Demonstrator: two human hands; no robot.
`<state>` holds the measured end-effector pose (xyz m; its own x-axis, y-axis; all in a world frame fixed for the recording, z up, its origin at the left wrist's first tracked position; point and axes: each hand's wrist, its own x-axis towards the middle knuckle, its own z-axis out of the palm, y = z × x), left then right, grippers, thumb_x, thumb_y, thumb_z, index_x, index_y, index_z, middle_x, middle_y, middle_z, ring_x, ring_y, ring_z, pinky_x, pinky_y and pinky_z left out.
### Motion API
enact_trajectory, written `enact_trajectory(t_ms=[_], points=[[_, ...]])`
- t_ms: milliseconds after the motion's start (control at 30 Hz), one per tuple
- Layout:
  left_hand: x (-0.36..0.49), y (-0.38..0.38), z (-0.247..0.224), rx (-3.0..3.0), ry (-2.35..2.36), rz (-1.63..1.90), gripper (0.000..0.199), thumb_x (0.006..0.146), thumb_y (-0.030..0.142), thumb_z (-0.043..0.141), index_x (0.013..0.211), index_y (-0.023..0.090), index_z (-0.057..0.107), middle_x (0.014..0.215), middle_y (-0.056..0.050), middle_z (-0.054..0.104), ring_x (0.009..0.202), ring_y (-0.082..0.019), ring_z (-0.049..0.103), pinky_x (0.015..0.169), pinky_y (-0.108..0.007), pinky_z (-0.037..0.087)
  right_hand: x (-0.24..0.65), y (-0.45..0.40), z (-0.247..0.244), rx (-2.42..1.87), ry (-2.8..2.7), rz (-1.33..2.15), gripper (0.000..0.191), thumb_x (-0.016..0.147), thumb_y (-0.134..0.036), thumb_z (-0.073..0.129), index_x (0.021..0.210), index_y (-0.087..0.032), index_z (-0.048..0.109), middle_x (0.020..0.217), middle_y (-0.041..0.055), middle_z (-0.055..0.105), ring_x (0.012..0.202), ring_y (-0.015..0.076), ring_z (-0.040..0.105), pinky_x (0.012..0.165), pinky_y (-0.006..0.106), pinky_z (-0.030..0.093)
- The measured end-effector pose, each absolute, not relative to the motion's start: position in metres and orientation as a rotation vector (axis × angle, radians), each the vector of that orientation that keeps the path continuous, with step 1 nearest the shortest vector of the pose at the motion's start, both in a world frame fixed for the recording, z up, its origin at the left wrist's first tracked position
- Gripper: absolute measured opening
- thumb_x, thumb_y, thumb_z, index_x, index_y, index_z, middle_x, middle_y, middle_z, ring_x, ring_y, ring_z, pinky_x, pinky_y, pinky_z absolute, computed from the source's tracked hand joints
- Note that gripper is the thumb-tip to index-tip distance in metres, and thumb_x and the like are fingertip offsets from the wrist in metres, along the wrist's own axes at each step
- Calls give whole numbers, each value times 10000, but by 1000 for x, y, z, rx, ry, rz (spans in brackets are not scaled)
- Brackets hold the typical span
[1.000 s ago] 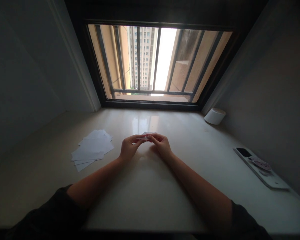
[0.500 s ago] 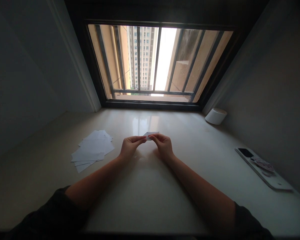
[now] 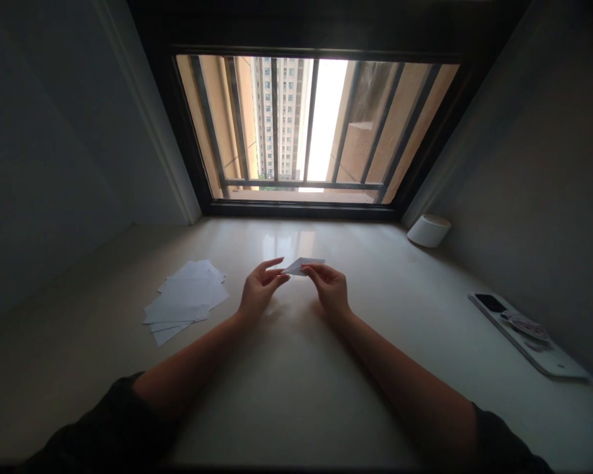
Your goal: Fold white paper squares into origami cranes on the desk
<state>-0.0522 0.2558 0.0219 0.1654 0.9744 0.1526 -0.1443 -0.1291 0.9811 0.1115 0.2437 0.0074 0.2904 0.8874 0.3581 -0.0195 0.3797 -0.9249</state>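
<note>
A small piece of folded white paper [image 3: 302,264] with a pointed left end is held up over the pale sill. My right hand [image 3: 330,288] pinches it near its lower right side between thumb and fingers. At its left tip is my left hand [image 3: 259,286], with index finger and thumb spread apart. Whether a left fingertip still touches the paper is hard to make out. Left of my hands, a loose fanned pile of white paper sheets [image 3: 185,293] lies flat on the sill.
A phone in a white case [image 3: 528,336] lies along the right wall. Behind it, a white rounded container [image 3: 429,230] sits near the window corner. The barred window [image 3: 301,210] closes off the far side of the sill [image 3: 296,395], with walls on both sides.
My left fingers have spread from a pinch on the paper. My right hand has shifted slightly right with the folded paper, and more of it now shows.
</note>
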Motion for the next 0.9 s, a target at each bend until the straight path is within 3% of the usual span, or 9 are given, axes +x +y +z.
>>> enact_trajectory(t_ms=[100,267,600,900], points=[[-49,249,25,1315,860,1235,497,684,314,735,1148,195,605,903,-66,724,858,-187,660,845,-331,476,107,239,8,-1004,-1159,787,157,714,-336,697,817,-224,738,832,32,732,805,221,664,801,373,503],[-48,248,23,1281,869,1284,314,669,303,744,944,158,705,914,-82,723,847,-196,661,851,-335,481,105,237,8,-975,-1163,863,175,701,-339,714,843,-239,740,850,28,735,836,236,670,824,391,506],[-48,254,17,1239,941,1331,272,638,301,757,880,180,731,865,-68,730,810,-191,650,809,-342,492,105,237,10,-886,-1115,1072,303,598,-314,785,888,-245,733,886,19,734,856,234,673,846,406,517],[-53,256,22,1467,904,1261,218,652,311,747,825,179,739,823,-59,727,805,-202,659,811,-336,500,110,238,11,-946,-1088,1077,179,656,-331,747,798,-221,742,815,35,735,805,217,671,810,373,507]])
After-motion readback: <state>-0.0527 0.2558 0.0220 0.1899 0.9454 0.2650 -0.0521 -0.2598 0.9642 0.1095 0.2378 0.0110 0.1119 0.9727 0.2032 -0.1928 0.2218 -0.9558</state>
